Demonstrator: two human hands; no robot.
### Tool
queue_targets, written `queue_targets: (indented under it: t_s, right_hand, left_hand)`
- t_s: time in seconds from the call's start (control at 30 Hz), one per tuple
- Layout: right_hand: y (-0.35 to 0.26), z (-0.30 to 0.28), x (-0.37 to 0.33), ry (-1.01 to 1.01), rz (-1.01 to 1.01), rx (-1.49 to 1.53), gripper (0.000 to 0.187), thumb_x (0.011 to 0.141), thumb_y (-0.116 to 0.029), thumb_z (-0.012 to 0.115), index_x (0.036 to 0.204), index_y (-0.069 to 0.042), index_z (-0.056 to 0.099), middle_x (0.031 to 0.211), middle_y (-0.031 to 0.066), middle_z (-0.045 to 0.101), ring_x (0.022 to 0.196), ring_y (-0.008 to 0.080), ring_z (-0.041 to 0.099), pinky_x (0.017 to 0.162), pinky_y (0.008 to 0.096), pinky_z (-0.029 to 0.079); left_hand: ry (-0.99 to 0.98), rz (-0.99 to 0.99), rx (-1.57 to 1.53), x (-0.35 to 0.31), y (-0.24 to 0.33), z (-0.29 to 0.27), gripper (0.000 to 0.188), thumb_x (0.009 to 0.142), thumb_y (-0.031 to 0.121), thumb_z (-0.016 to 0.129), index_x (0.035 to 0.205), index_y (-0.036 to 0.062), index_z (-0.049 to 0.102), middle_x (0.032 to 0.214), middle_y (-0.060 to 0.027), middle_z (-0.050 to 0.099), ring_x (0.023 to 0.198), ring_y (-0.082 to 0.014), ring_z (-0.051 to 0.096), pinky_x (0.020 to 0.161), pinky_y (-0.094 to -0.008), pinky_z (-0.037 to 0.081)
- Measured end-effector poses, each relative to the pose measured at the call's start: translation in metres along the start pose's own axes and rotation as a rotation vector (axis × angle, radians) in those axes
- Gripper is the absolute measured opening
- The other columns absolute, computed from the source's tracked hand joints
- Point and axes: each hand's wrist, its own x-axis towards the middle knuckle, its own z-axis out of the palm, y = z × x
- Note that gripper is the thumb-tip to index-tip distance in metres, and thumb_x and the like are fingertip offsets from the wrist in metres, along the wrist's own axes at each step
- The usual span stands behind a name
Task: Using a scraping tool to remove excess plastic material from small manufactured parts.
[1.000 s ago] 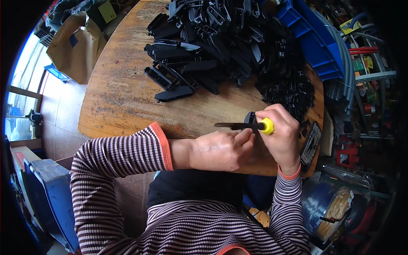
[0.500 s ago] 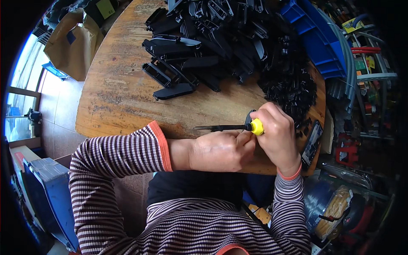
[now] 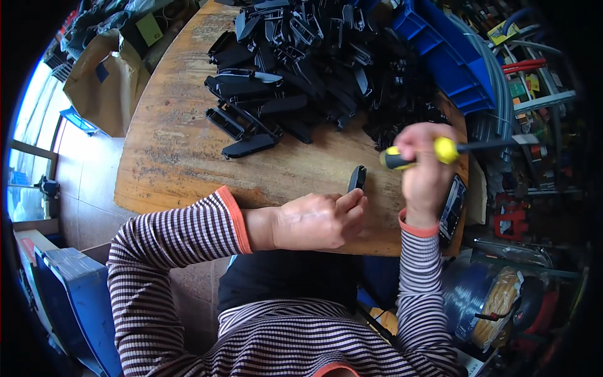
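My left hand (image 3: 319, 221) is closed near the front edge of the wooden table, thumb and fingers pinching a small black plastic housing (image 3: 357, 178). The upper end of that housing sticks up past my fingers, and the rest is hidden by the hand. To the right, my right hand (image 3: 424, 179) is raised and wrapped round a yellow and black screwdriver (image 3: 446, 151). Its dark shaft points right, away from my left hand, and is smeared by motion. Further back lies a heap of long black plastic housings (image 3: 286, 103), mostly overlapping one another.
Small black parts (image 3: 383, 132) are heaped right of the housings, partly behind my right hand. A blue plastic crate (image 3: 440, 47) stands at the back right. A phone-like dark device (image 3: 452, 210) lies at the table's (image 3: 169, 160) right edge. A brown paper bag (image 3: 103, 81) is left.
My right hand has moved up and right, away from my left hand. The screwdriver's shaft pointed left over my left hand before and now points right. My left hand keeps its pinch.
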Motion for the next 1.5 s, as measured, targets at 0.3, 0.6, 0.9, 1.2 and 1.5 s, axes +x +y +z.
queue_targets:
  t_s: [0.3,0.6,0.9,1.2,1.5]
  right_hand:
    - [-0.012,0.003,-0.008,0.083,0.030,-0.145,0.011,0.094,-0.012,0.060,0.088,-0.003,0.056,0.078,0.0055,0.061,0.063,0.0087,0.053,0.061,0.0251,0.046]
    - [0.026,-0.023,-0.010,-0.141,-0.055,-1.152,0.014,0.080,-0.012,0.070,0.082,-0.002,0.062,0.082,0.0155,0.063,0.071,0.0308,0.063,0.061,0.0364,0.049]
    - [0.018,-0.031,-0.005,-0.138,0.098,-1.118,0.022,0.076,-0.012,0.073,0.089,0.003,0.063,0.084,0.0184,0.064,0.077,0.0381,0.061,0.066,0.0383,0.049]
    - [0.024,-0.030,-0.007,-0.142,-0.032,-1.025,0.020,0.077,-0.009,0.074,0.087,0.003,0.063,0.081,0.0138,0.065,0.072,0.0267,0.064,0.065,0.0331,0.048]
    - [-0.018,-0.064,-0.019,0.033,0.227,-0.866,0.018,0.082,-0.012,0.072,0.089,0.001,0.063,0.076,0.0092,0.065,0.069,0.0146,0.062,0.065,0.0278,0.048]
  left_hand:
    - [0.050,0.058,-0.001,0.011,-0.012,-0.005,0.027,0.082,0.019,0.057,0.105,0.0053,0.062,0.112,-0.0112,0.057,0.112,-0.0257,0.055,0.086,-0.0336,0.052]
    - [-0.067,-0.328,-0.279,0.009,-0.030,-0.007,0.029,0.077,0.012,0.063,0.106,0.0101,0.058,0.098,-0.0079,0.052,0.099,-0.0233,0.056,0.086,-0.0379,0.050]
    - [0.040,-0.786,0.212,-0.039,-0.079,-0.054,0.030,0.071,0.007,0.067,0.099,0.0071,0.055,0.094,-0.0093,0.054,0.085,-0.0282,0.059,0.063,-0.0393,0.052]
    - [0.145,-0.717,0.237,-0.030,-0.071,-0.053,0.030,0.074,0.008,0.067,0.102,0.0063,0.055,0.094,-0.0088,0.054,0.090,-0.0278,0.058,0.071,-0.0387,0.050]
    - [0.154,-0.647,0.099,-0.021,-0.064,-0.046,0.031,0.076,0.006,0.065,0.105,0.0041,0.053,0.094,-0.0102,0.053,0.090,-0.0271,0.055,0.072,-0.0364,0.049]
